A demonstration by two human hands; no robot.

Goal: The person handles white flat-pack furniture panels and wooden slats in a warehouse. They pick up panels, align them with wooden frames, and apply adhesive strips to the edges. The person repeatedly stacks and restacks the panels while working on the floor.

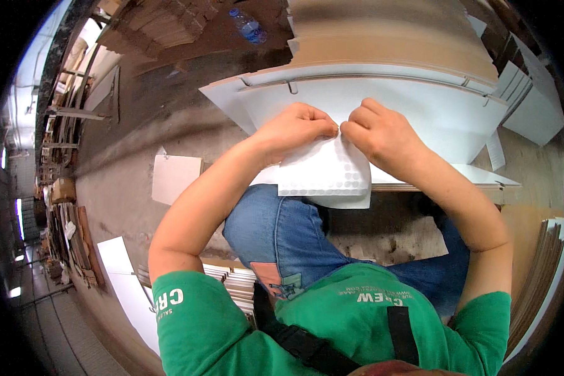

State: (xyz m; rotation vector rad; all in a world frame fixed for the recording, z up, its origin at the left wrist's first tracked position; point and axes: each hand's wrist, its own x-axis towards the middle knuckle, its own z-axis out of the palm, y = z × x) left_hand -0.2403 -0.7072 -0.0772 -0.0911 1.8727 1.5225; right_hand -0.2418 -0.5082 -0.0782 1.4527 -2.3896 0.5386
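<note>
Green T-shirt (pixel 351 319) is closest to me, with a black strap (pixel 313 348) across it and white lettering on the chest and sleeve, which I'll leave uncopied. Going left to right: a long white panel (pixel 120 269) lies off to the side, then a pale flat piece (pixel 177 177) sits by itself on the floor, probably just dropped out of the way. Farther back there's a clear bottle (pixel 249 26) with a bluish label too small to read from here. Next come patched blue jeans (pixel 263 225), and right above the knee the left hand (pixel 297 128) has its fingertips pinched on the top edge of a white sheet of round dots (pixel 323 172). That sheet's hanging in front of the big white slotted panels, dots facing the wearer, I'd guess so they're easy to see. No writing on it that I can spot. Right hand (pixel 382 135) is curled, thumb and finger closed together at that same edge; can't tell what's between them, tbh. Behind it are those slotted panels (pixel 445 116), and far right, boards (pixel 536 285) stacked with their edges lined up, likely to save space.
</note>
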